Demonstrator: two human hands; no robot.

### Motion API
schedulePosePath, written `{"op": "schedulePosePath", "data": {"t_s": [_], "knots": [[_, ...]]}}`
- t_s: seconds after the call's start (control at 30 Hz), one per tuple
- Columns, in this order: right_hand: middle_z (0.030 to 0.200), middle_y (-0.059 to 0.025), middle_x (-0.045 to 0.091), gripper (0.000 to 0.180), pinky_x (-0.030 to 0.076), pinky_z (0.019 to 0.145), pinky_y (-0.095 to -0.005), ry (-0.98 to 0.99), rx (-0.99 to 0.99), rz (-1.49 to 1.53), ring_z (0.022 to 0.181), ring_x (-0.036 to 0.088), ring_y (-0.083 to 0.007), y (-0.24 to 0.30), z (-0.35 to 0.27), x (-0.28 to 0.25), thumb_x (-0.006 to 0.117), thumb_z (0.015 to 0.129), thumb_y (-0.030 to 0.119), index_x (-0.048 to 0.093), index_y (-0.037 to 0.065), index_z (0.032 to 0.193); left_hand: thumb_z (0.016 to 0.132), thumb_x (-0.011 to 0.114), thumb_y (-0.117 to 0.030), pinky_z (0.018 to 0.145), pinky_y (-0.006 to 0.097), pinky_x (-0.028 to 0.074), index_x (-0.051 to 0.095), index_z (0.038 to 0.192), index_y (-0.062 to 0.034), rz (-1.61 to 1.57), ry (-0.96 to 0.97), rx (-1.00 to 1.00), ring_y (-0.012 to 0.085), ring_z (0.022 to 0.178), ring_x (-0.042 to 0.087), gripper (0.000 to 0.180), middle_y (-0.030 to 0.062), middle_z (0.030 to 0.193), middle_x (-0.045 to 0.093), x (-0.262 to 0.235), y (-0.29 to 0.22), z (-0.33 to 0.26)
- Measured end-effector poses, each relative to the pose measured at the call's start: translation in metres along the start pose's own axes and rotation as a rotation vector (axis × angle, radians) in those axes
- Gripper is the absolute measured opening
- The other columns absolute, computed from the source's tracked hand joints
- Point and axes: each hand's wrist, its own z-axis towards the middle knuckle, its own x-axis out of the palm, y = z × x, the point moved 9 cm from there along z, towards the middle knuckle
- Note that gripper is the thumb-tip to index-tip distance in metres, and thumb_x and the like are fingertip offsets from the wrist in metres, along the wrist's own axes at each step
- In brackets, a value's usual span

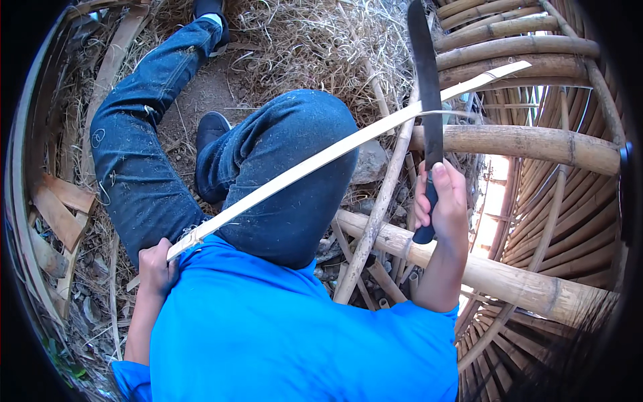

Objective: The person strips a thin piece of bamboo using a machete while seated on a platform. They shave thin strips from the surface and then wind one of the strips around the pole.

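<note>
Bamboo strip (335, 153) runs from seven o'clock to one o'clock across the bent knee (295, 167) — left hand (157, 266) clenched on its lower end, right hand (442, 201) gripping a machete (429, 100) whose blade crosses it.

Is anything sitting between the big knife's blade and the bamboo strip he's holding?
Nothing visible does. The right hand holds the long dark knife upright, and its blade crosses the pale bamboo strip with nothing between them in this view. The left hand grips the strip's near end, well clear of the blade.
</note>
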Motion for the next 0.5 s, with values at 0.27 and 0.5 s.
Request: {"op": "schedulePosePath", "data": {"t_s": [0.27,0.5], "knots": [[0.051,-0.0006,0.046,0.025,0.034,0.042,-0.0256,-0.343,-0.287,-0.601,0.044,0.045,-0.0068,0.021,-0.02,0.001,0.047,0.098,0.023,0.054,0.001,0.088,0.072,0.064,-0.015,0.05,0.043,0.044,0.047,0.074,-0.0049,0.004,0.0,-0.001,0.034,0.056,0.058,0.019,0.0156,0.058,0.054,0.001,-0.002,0.006],[0.051,-0.0003,0.045,0.025,0.034,0.041,-0.0249,-0.42,-0.31,-0.557,0.044,0.045,-0.0067,0.024,-0.02,-0.011,0.048,0.098,0.023,0.053,0.001,0.087,0.07,0.064,-0.016,0.05,0.043,0.044,0.047,0.074,-0.0048,0.007,-0.026,-0.019,0.034,0.056,0.059,0.021,0.0157,0.059,0.055,0.002,0.003,-0.004]]}}
